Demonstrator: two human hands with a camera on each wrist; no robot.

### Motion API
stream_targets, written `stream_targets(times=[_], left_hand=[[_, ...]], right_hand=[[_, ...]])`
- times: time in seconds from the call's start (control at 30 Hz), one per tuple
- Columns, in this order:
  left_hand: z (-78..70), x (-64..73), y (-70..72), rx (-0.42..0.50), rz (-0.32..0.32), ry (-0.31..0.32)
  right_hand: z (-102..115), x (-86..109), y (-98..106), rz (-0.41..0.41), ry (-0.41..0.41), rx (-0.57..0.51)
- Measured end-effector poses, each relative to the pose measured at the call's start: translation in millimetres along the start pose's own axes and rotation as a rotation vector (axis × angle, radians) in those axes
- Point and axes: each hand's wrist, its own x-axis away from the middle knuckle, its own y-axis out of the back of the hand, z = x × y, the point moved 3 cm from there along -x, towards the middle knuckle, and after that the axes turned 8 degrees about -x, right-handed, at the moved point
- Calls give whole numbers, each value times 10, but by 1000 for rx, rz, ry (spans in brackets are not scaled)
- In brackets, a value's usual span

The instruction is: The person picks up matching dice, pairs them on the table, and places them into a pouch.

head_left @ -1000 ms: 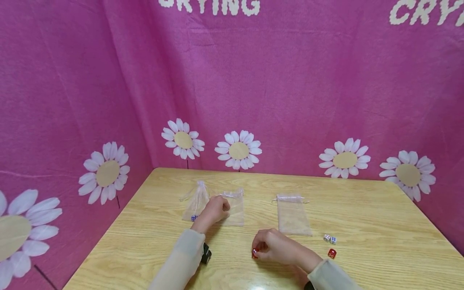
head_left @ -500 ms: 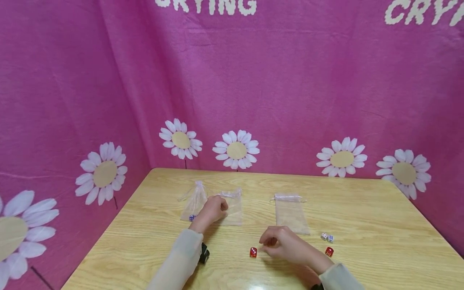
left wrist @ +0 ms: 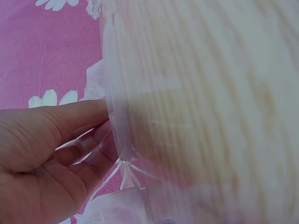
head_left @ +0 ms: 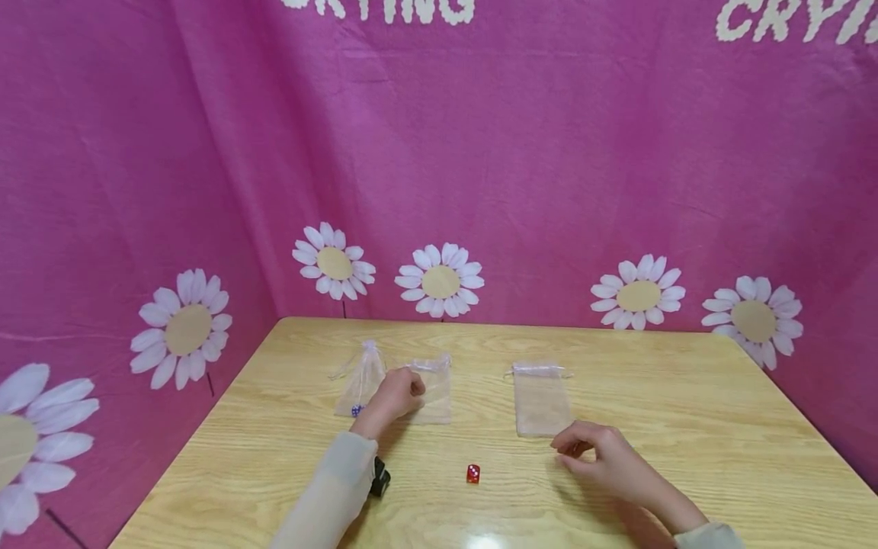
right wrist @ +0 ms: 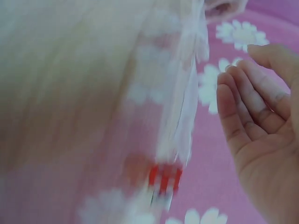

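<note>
Sheer drawstring pouches lie in a row on the table. My left hand (head_left: 394,396) is over the middle pouch (head_left: 437,400); in the left wrist view its thumb and fingertips pinch the edge of the sheer fabric (left wrist: 120,126). Beside it, the left pouch (head_left: 366,374) has blue dice (head_left: 357,410) inside. A single red die (head_left: 473,473) rests on the wood between my hands. My right hand (head_left: 607,461) hovers with loosely bent fingers near the lower corner of the right pouch (head_left: 542,400), holding nothing. Blurred red and white dice (right wrist: 164,179) show in the right wrist view.
The wooden table (head_left: 686,396) meets a pink cloth backdrop (head_left: 535,152) with daisies at the back and left. A dark wrist strap (head_left: 379,478) sits on my left wrist. My right hand hides the spot where other dice lay.
My right hand has let go of the red die and moved right, over the white dice and the other red die. The left hand stays on the middle pouch. The head view shifts slightly.
</note>
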Motion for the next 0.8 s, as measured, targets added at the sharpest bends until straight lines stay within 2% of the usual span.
stream_targets(times=[0.2,0.37,0.6,0.8], left_hand=[[-2,-7,2,-5,-9,5],[2,-10,-12,-3,-8,4],[7,-20,-24,9,-5,11],[-1,-15,-18,6,9,21]], right_hand=[[-104,267,282,-106,-106,9],[-161,438,446,-147,-165,22],[-263,570,532,-166,-136,69],[-328,599,547,-135,-126,71]])
